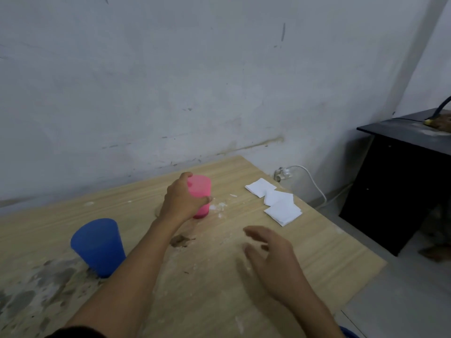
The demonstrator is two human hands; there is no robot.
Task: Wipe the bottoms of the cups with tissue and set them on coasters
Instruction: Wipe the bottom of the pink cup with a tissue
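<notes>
Nearest, the right hand point(273, 254) is hovering just above the surface point(219, 289), its fingers point(253, 234) spread and holding nothing, between the pink cup point(200, 193) and the tissues point(275, 202). Left of the pink cup and nearer, the blue cup point(98, 245) is standing untouched, while the left hand point(181, 198) is gripping the pink cup, fingers curled round its wall. Judging by this, the lift is beginning: gripping firmly and tilting the cup's bottom toward the right hand should help, once that hand is holding a tissue from the pile right of the cup.
</notes>
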